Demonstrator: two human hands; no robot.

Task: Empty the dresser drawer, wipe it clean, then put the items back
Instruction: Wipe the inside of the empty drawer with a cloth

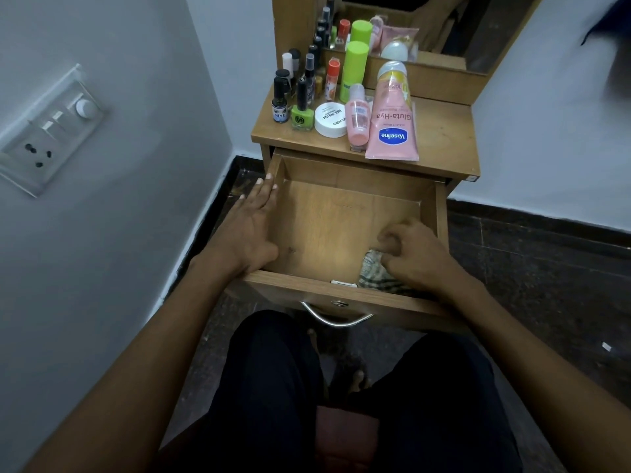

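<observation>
The wooden dresser drawer [345, 216] is pulled out and holds nothing but a crumpled checked cloth [374, 271] in its near right corner. My right hand [415, 257] grips that cloth with curled fingers. My left hand [251, 227] lies flat along the drawer's left wall, fingers straight. On the dresser top [444, 138] stand the cosmetics: a pink Vaseline tube [392, 128], a small pink bottle [357, 121], a white round jar [330, 119], a green nail polish [302, 112], a tall green can [354, 71] and several dark bottles [290, 83].
A mirror [409, 25] rises behind the dresser top. A white wall with a switch panel [47, 131] is close on the left. Dark stone floor [546, 285] spreads to the right. My legs in dark trousers [273, 387] are below the drawer's metal handle [336, 319].
</observation>
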